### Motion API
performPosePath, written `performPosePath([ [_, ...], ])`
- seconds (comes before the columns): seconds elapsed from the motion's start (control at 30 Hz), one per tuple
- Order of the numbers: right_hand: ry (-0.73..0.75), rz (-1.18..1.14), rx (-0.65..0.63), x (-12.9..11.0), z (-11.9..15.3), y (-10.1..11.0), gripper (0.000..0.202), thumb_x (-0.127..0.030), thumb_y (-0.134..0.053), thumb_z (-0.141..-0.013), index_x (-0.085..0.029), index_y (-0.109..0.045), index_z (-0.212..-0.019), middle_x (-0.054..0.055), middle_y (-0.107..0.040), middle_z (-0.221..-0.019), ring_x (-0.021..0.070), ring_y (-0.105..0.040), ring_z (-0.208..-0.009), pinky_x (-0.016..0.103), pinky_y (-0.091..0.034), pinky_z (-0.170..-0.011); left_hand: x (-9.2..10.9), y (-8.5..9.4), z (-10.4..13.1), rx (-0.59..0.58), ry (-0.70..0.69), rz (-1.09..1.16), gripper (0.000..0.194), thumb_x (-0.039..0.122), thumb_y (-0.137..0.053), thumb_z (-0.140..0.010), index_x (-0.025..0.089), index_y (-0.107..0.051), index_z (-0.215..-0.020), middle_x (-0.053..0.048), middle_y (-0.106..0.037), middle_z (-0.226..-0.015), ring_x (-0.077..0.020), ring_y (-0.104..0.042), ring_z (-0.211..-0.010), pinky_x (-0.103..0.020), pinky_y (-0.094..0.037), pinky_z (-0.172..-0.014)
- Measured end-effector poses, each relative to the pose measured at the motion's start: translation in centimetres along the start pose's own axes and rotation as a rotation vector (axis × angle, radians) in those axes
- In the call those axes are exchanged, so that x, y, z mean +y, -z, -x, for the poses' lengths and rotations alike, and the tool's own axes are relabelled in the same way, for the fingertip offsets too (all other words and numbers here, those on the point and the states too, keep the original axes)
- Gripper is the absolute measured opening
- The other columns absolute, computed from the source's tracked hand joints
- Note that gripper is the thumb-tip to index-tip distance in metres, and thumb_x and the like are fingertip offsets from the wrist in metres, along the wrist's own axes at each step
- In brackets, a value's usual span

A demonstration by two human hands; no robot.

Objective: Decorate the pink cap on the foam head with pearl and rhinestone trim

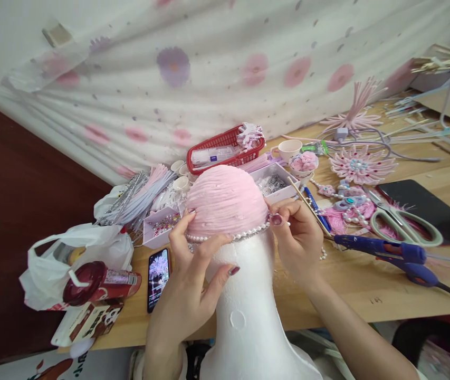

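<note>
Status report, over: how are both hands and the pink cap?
Left hand spread, touching pink cap and pearl strand. Right hand pinching at strand. Cap on white foam head. Nothing visibly blocking.

- Your left forearm point(163, 359) rises steeply from the bottom edge, bare where it shows.
- Your left hand point(187, 282) shows its back, with its fingers spread and bent forward.
- Your left thumb point(219, 282) stands out to the right, apart from the fingers, its nail dark and glossy.
- Your right forearm point(361, 327), also bare, slants up and leftward from the lower right.
- Your right hand point(298, 237) is raised, thumb and forefinger pinched, other fingers curled.
</note>
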State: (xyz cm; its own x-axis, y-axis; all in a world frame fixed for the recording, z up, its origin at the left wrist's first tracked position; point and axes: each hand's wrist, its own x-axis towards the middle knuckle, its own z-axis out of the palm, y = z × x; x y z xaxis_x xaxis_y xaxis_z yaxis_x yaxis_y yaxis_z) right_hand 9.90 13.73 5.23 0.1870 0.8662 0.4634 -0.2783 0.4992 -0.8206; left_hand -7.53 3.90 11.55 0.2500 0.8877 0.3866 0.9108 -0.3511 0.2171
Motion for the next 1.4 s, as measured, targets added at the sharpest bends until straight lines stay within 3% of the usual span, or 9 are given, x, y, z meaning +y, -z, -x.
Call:
performPosePath([
  [0.17,-0.019,0.016,0.01,-0.1,0.0,0.1,0.044,-0.058,-0.072,-0.09,-0.024,-0.05,-0.071,-0.004,-0.054,-0.069,0.0143,-0.048,-0.065,0.031,-0.041,-0.063,0.1,-0.3,-0.2,0.048,-0.017,0.038,0.037,0.02,-0.056,-0.101,0.029,-0.042,-0.134,-0.014,-0.025,-0.152,-0.0267,-0.025,-0.154,-0.052,-0.036,-0.121],
  [0.3,-0.019,0.037,0.017,-0.2,0.1,0.2,0.043,-0.055,-0.071,-0.092,-0.024,-0.049,-0.071,-0.004,-0.053,-0.069,0.013,-0.046,-0.063,0.029,-0.039,-0.061,0.0,-0.3,-0.2,0.021,-0.03,0.019,0.036,0.018,-0.055,-0.101,0.029,-0.043,-0.133,-0.013,-0.021,-0.153,-0.025,-0.022,-0.156,-0.048,-0.039,-0.119],
  [0.53,-0.028,0.032,0.021,0.0,0.2,0.2,0.042,-0.054,-0.07,-0.093,-0.024,-0.049,-0.072,-0.004,-0.053,-0.069,0.0136,-0.046,-0.064,0.03,-0.039,-0.063,-0.1,-0.2,-0.1,0.006,-0.032,-0.008,0.034,0.019,-0.055,-0.101,0.029,-0.044,-0.132,-0.014,-0.021,-0.154,-0.0273,-0.021,-0.156,-0.051,-0.041,-0.118],
  [0.73,-0.027,0.025,0.038,-0.1,0.1,0.3,0.042,-0.054,-0.07,-0.093,-0.024,-0.048,-0.072,-0.004,-0.051,-0.069,0.0141,-0.045,-0.064,0.03,-0.039,-0.063,0.3,-1.0,-0.3,0.123,-0.028,0.088,0.036,0.02,-0.062,-0.098,0.025,-0.042,-0.127,-0.016,-0.03,-0.152,-0.0273,-0.028,-0.154,-0.049,-0.039,-0.12],
  [0.93,-0.038,0.073,0.068,-0.1,0.1,0.4,0.046,-0.06,-0.068,-0.092,-0.025,-0.046,-0.071,-0.004,-0.048,-0.065,0.0143,-0.042,-0.061,0.03,-0.037,-0.059,0.6,-0.9,-0.6,0.055,-0.035,0.06,0.037,0.017,-0.056,-0.1,0.029,-0.044,-0.134,-0.014,-0.021,-0.156,-0.0261,-0.025,-0.156,-0.041,-0.048,-0.111],
  [1.1,-0.039,0.044,0.056,0.2,0.4,0.4,0.042,-0.055,-0.067,-0.095,-0.024,-0.047,-0.073,-0.004,-0.049,-0.069,0.0141,-0.043,-0.064,0.029,-0.037,-0.061,0.5,-0.8,-0.6,0.028,-0.043,0.039,0.037,0.02,-0.052,-0.102,0.031,-0.043,-0.136,-0.014,-0.018,-0.156,-0.0268,-0.023,-0.155,-0.044,-0.049,-0.11],
  [1.23,-0.003,-0.048,0.031,0.6,0.5,0.2,0.038,-0.047,-0.077,-0.088,-0.026,-0.046,-0.083,-0.005,-0.051,-0.078,0.0144,-0.049,-0.072,0.03,-0.042,-0.07,0.4,-0.8,-0.3,0.022,-0.042,0.017,0.039,0.02,-0.052,-0.102,0.031,-0.042,-0.138,-0.014,-0.018,-0.156,-0.0313,-0.024,-0.155,-0.05,-0.048,-0.111],
  [1.4,0.063,0.088,-0.014,0.9,-0.2,0.3,0.029,-0.047,-0.076,-0.088,-0.029,-0.056,-0.1,0.001,-0.052,-0.101,0.0196,-0.055,-0.097,0.037,-0.047,-0.089,0.2,-0.6,-0.4,0.015,-0.064,-0.02,0.042,0.021,-0.054,-0.101,0.032,-0.04,-0.139,-0.016,-0.017,-0.157,-0.0353,-0.026,-0.155,-0.057,-0.048,-0.111],
])
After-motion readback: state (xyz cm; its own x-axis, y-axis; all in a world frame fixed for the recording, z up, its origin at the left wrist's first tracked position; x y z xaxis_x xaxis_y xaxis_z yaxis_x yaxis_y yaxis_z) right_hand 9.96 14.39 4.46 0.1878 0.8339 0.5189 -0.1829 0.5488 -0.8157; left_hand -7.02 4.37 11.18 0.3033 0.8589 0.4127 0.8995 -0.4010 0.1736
